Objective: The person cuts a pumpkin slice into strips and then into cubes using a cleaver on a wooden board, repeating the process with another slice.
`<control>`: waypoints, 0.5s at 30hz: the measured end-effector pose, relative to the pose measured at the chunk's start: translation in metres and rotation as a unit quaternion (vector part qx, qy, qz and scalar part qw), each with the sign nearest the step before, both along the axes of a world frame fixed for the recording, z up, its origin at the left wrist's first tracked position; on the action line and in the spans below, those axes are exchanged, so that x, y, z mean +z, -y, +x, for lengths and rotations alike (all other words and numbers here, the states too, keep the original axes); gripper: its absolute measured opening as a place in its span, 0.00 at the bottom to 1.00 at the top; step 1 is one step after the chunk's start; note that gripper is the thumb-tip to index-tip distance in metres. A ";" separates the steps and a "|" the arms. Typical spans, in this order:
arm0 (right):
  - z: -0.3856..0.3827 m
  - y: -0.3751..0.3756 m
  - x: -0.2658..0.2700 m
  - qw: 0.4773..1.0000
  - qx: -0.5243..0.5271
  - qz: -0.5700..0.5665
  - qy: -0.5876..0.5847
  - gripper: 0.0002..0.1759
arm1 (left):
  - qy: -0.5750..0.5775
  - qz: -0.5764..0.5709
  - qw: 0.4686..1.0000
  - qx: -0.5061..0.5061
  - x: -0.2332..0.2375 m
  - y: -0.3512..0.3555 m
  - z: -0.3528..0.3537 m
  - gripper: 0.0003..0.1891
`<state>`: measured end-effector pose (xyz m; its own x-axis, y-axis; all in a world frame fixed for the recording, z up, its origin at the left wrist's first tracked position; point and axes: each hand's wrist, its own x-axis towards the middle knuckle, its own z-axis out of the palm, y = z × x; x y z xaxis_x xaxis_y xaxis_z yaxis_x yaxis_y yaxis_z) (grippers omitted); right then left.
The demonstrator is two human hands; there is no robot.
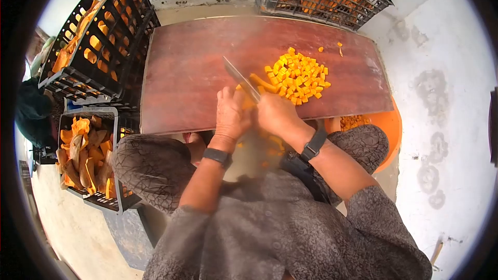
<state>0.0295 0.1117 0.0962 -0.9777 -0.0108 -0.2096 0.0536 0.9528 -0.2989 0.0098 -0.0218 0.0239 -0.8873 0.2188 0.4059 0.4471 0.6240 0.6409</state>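
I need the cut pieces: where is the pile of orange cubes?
Head view: the pile of orange cubes lies right of centre on the wooden board, just beyond the right hand.

The diced cubes [298, 75] are bright orange on a reddish-brown surface [192, 72]. The knife [239, 79] is dull steel grey. Black lattice crates [78, 85] hold orange pieces [83, 145]. The garment [155, 168] is grey-brown with a fine dark crackle pattern, and both wristbands [217, 156] are black. The basin [391, 127], mostly hidden, looks orange.
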 end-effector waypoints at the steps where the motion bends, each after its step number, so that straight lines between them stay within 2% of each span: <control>1: 0.003 0.001 0.002 1.000 0.012 0.004 -0.008 0.07 | -0.002 -0.001 1.000 0.001 0.000 0.000 0.000 0.18; 5: 0.021 -0.010 0.017 0.999 0.032 -0.006 0.027 0.06 | 0.011 0.010 1.000 0.001 0.001 -0.001 0.001 0.18; 13: 0.010 -0.004 -0.006 0.998 0.023 -0.010 -0.049 0.04 | -0.001 -0.019 1.000 0.002 0.007 -0.003 -0.002 0.18; 15: 0.004 0.000 -0.010 0.997 0.025 -0.014 -0.071 0.04 | 0.022 -0.027 0.999 -0.014 0.006 0.001 -0.002 0.23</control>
<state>0.0331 0.1119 0.0858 -0.9957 -0.0640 -0.0674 -0.0386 0.9441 -0.3274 0.0079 -0.0228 0.0303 -0.8973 0.2636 0.3540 0.4368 0.6457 0.6263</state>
